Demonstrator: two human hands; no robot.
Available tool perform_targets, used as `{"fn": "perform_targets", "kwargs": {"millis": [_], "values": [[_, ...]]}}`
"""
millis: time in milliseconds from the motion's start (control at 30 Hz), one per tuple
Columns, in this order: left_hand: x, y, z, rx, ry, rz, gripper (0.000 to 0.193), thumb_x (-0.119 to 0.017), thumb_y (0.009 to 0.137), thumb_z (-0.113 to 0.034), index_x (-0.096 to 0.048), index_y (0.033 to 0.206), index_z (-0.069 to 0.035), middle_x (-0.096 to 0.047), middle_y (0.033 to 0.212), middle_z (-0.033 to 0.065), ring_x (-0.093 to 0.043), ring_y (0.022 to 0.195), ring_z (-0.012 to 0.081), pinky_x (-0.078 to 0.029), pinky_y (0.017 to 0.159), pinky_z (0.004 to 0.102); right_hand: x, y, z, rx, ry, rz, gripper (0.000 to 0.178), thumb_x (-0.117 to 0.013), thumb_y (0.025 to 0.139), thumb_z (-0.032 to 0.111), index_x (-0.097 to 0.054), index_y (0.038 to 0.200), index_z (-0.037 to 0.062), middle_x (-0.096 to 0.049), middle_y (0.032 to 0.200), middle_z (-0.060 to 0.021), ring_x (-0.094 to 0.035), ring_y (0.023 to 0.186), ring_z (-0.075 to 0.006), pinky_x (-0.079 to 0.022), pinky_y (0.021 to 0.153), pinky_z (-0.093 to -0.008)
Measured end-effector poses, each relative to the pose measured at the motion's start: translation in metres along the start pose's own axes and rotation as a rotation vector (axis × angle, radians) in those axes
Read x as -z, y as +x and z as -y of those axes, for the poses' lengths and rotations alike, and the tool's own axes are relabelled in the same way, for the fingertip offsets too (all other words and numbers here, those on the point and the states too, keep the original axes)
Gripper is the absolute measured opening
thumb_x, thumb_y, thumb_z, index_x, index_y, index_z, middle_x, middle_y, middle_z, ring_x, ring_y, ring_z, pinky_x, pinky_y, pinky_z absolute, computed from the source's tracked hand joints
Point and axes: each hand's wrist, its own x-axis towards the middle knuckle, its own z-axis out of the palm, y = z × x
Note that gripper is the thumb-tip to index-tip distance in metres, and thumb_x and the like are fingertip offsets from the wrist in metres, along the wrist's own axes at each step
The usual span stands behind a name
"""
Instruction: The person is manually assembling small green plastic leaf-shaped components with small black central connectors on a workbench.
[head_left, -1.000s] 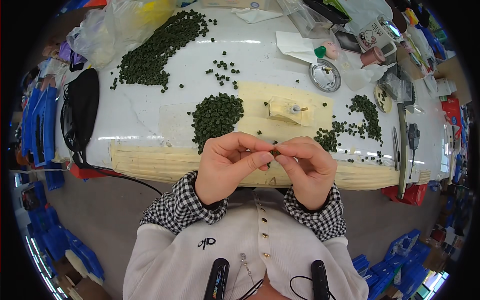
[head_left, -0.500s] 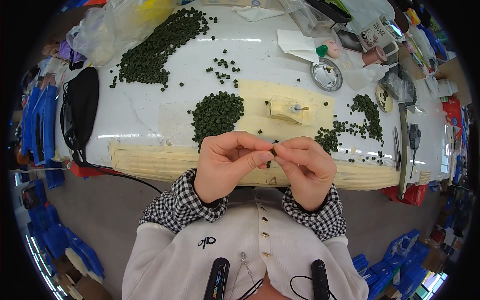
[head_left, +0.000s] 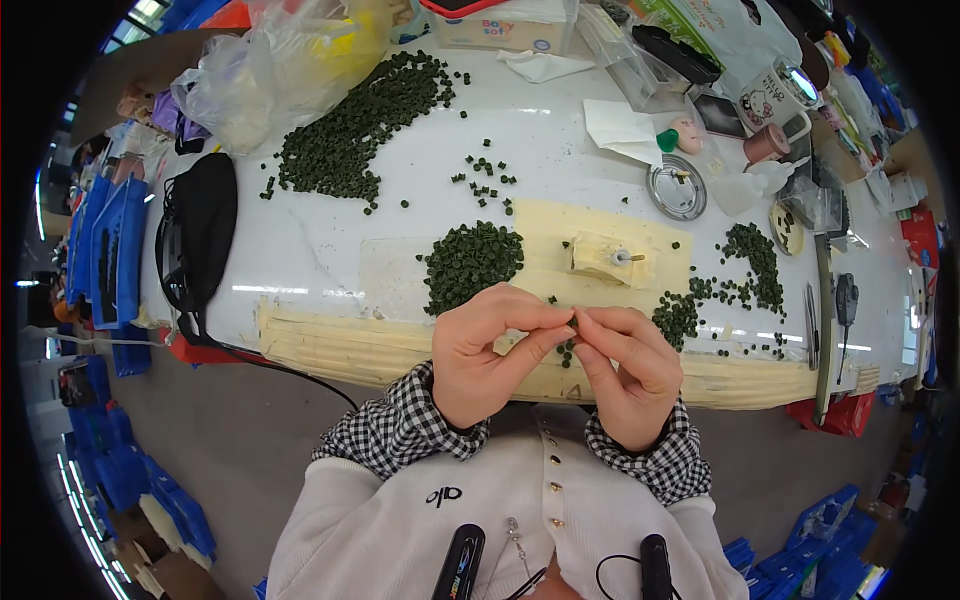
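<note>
Close to the table's near edge, my left hand (head_left: 488,352) and my right hand (head_left: 637,372) meet fingertip to fingertip. Between them they pinch a small dark green piece (head_left: 573,323), mostly covered by the fingers. A few more such pieces lie just below the fingertips. Left of my hands is a dense heap of small dark green pieces (head_left: 470,268); a looser group (head_left: 677,320) spreads on the right. Beyond the fingers, a tape-covered block (head_left: 598,262) with a metal pin rests on cream tape.
A larger green heap (head_left: 335,135) lies far left, beside a clear plastic bag (head_left: 235,100). A black face mask (head_left: 205,220) is at the left. To the right are a round metal lid (head_left: 677,187), a pink thread spool (head_left: 766,144), a white mug (head_left: 768,98) and tweezers (head_left: 811,325).
The whole view has shifted, so table and hands appear lower and farther right. My fingertips still meet around the small piece, with the left thumb slightly repositioned.
</note>
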Motion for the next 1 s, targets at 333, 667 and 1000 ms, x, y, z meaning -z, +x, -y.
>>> {"fn": "perform_targets", "kwargs": {"millis": [333,667,1000], "values": [[-0.0041,-0.0015,-0.0046,0.253,-0.293,-0.052,0.018,-0.069,0.081,0.006,-0.069,0.099,0.002,-0.067,0.086,0.0101,-0.064,0.079,0.0155,-0.051,0.071,0.0261,-0.0003,-0.0016,0.0001,0.077,-0.087,-0.016,0.034,-0.071,0.077,-0.008,-0.07,0.109,0.002,-0.062,0.094,-0.0115,-0.06,0.08,-0.0196,-0.049,0.068,-0.0266],[-0.0036,0.0063,-0.0077,-0.066,0.119,-0.032,0.021,-0.072,0.077,0.006,-0.07,0.097,0.001,-0.069,0.083,0.0106,-0.065,0.077,0.0197,-0.051,0.069,0.0275,0.0012,-0.0003,-0.0031,0.14,-0.1,-0.047,0.037,-0.072,0.074,-0.009,-0.07,0.109,0.0028,-0.062,0.091,-0.01,-0.057,0.075,-0.0201,-0.046,0.065,-0.0269],[-0.0014,0.0024,-0.0024,0.0,0.044,-0.033,0.02,-0.072,0.077,0.006,-0.07,0.096,0.001,-0.068,0.084,0.0102,-0.065,0.077,0.0192,-0.051,0.069,0.0279,0.0025,-0.0009,-0.0025,0.152,-0.112,-0.022,0.038,-0.071,0.074,-0.01,-0.069,0.11,0.003,-0.062,0.09,-0.0098,-0.057,0.075,-0.0205,-0.047,0.065,-0.0276]]}}
